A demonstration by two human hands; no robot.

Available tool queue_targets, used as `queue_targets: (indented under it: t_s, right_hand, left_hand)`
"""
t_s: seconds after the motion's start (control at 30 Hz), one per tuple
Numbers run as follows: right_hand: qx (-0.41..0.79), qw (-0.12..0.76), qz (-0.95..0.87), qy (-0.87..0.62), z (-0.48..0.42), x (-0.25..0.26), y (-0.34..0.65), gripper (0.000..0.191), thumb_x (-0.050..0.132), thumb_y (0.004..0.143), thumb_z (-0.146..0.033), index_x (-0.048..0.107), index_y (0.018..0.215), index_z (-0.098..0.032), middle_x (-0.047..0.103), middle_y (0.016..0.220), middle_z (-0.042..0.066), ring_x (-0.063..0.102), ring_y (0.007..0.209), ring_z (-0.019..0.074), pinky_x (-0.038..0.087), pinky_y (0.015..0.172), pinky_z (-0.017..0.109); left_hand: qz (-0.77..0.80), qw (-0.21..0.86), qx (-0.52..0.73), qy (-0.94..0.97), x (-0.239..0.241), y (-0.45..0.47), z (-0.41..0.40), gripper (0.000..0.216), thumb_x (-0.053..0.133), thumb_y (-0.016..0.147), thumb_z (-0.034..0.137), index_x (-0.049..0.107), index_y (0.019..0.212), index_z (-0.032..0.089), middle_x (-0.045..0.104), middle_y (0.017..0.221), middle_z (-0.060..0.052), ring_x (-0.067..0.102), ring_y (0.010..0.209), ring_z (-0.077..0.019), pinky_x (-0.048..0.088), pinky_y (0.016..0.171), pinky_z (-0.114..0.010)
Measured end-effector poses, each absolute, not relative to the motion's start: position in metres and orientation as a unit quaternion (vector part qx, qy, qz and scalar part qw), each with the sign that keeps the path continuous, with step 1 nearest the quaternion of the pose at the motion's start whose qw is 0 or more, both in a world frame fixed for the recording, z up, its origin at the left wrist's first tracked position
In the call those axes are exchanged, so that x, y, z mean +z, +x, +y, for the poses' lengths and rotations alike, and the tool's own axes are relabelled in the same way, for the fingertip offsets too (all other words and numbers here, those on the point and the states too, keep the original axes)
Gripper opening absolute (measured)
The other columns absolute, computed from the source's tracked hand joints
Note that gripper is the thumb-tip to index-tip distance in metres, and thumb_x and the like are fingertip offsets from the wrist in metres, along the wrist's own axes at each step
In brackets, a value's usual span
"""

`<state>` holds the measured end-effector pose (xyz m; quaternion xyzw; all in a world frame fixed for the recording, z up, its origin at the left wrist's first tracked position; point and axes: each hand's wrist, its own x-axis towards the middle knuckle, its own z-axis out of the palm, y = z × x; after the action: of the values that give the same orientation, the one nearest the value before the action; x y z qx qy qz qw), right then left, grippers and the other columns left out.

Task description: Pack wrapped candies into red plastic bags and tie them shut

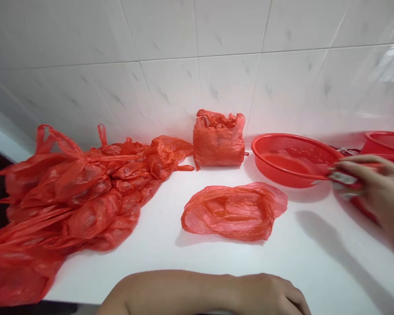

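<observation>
At the right, my right hand (379, 181) is blurred by motion and closed on a small silvery-white packet (344, 178), whose kind I cannot make out. It is beside the rim of a round red plastic basket (292, 164) and in front of more red baskets. My left forearm reaches across the bottom edge, and my left hand (271, 295) lies low at the counter's front, its fingers mostly out of frame. Ahead of it, an opened red plastic bag (233, 212) lies on the white counter with its mouth spread.
Several filled, tied red bags (88, 197) are heaped on the left. A bundle of red bags (219, 140) stands against the tiled wall (170, 87). More red baskets (389, 142) are at the far right of the white counter (157, 249).
</observation>
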<state>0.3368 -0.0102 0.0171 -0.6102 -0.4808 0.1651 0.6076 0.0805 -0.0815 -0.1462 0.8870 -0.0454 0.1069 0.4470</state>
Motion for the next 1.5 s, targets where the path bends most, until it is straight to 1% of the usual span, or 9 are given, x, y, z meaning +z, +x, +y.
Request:
queue_targets:
  t_s: [0.07,0.17,0.6,0.77,1.0,1.2,1.33,1.43,1.5]
  right_hand:
    - [0.289,0.591,-0.496,-0.567,-0.003,0.012,0.292,0.037,0.086,0.06,-0.047,0.07,0.08,-0.02,0.072,0.075,0.009,0.067,0.056,0.0218,0.049,0.041,0.029]
    - [0.383,0.514,-0.578,-0.505,0.004,0.005,0.231,0.038,0.083,0.065,-0.052,0.069,0.077,-0.019,0.075,0.077,0.008,0.068,0.058,0.0196,0.056,0.052,0.031]
    - [0.48,0.419,-0.671,-0.38,0.008,-0.029,0.149,0.022,0.069,0.083,-0.041,0.068,0.082,-0.019,0.071,0.076,0.003,0.07,0.068,0.0178,0.058,0.067,0.033]
    - [0.403,0.361,-0.76,-0.359,0.006,-0.035,0.154,0.018,0.062,0.089,-0.033,0.072,0.093,-0.019,0.076,0.091,0.005,0.071,0.084,0.02,0.058,0.081,0.035]
    - [0.234,0.329,-0.822,-0.402,-0.007,-0.055,0.2,0.019,0.058,0.094,-0.034,0.072,0.102,-0.022,0.074,0.107,0.009,0.071,0.095,0.0242,0.058,0.084,0.038]
    - [0.131,0.296,-0.825,-0.464,-0.013,-0.086,0.225,0.037,0.06,0.093,-0.046,0.071,0.118,-0.021,0.066,0.128,0.017,0.065,0.117,0.0342,0.054,0.099,0.052]
    - [0.141,0.254,-0.838,-0.461,-0.014,-0.087,0.223,0.05,0.057,0.095,-0.045,0.059,0.139,-0.023,0.061,0.138,0.017,0.061,0.125,0.0337,0.051,0.104,0.053]
    - [0.149,0.236,-0.84,-0.466,-0.019,-0.082,0.22,0.053,0.052,0.097,-0.042,0.051,0.147,-0.026,0.058,0.142,0.015,0.062,0.124,0.0315,0.053,0.102,0.049]
    - [0.157,0.218,-0.827,-0.494,-0.024,-0.078,0.217,0.057,0.05,0.097,-0.043,0.044,0.152,-0.027,0.057,0.142,0.015,0.066,0.117,0.0313,0.056,0.094,0.048]
  left_hand:
    - [-0.056,0.418,0.144,0.895,-0.141,0.076,-0.085,0.017,0.061,0.092,0.025,0.072,0.09,0.012,0.073,0.113,-0.01,0.068,0.109,-0.0188,0.045,0.108,-0.023]
    - [-0.06,0.39,0.177,0.902,-0.135,0.075,-0.089,0.015,0.062,0.091,0.02,0.073,0.09,0.01,0.074,0.107,-0.01,0.07,0.102,-0.0173,0.044,0.109,-0.022]
    - [-0.062,0.378,0.153,0.911,-0.13,0.08,-0.09,0.011,0.068,0.087,0.022,0.073,0.085,0.013,0.074,0.106,-0.008,0.071,0.102,-0.0161,0.045,0.107,-0.017]
    - [-0.056,0.376,0.143,0.914,-0.125,0.079,-0.091,0.011,0.065,0.089,0.02,0.073,0.086,0.013,0.073,0.108,-0.008,0.071,0.102,-0.016,0.046,0.107,-0.017]
    - [-0.08,0.335,0.128,0.93,-0.119,0.074,-0.087,0.017,0.06,0.093,0.025,0.074,0.09,0.016,0.072,0.117,-0.008,0.069,0.109,-0.0158,0.04,0.113,-0.018]
    - [-0.064,0.216,0.112,0.968,-0.114,0.071,-0.095,0.022,0.054,0.097,0.03,0.075,0.1,0.022,0.073,0.118,-0.005,0.067,0.112,-0.0188,0.05,0.105,-0.028]
    - [-0.059,0.167,0.163,0.971,-0.101,0.039,-0.08,0.019,0.055,0.095,0.031,0.072,0.099,0.023,0.075,0.115,-0.005,0.067,0.11,-0.0203,0.052,0.099,-0.032]
    - [0.133,0.14,0.235,0.953,-0.077,-0.016,-0.058,0.019,0.055,0.093,0.025,0.07,0.103,0.02,0.075,0.105,-0.009,0.067,0.101,-0.0222,0.053,0.094,-0.036]
    - [0.286,0.117,0.224,0.924,-0.062,-0.055,-0.046,0.029,0.047,0.092,0.011,0.07,0.108,0.019,0.072,0.106,-0.009,0.066,0.097,-0.0212,0.053,0.089,-0.036]
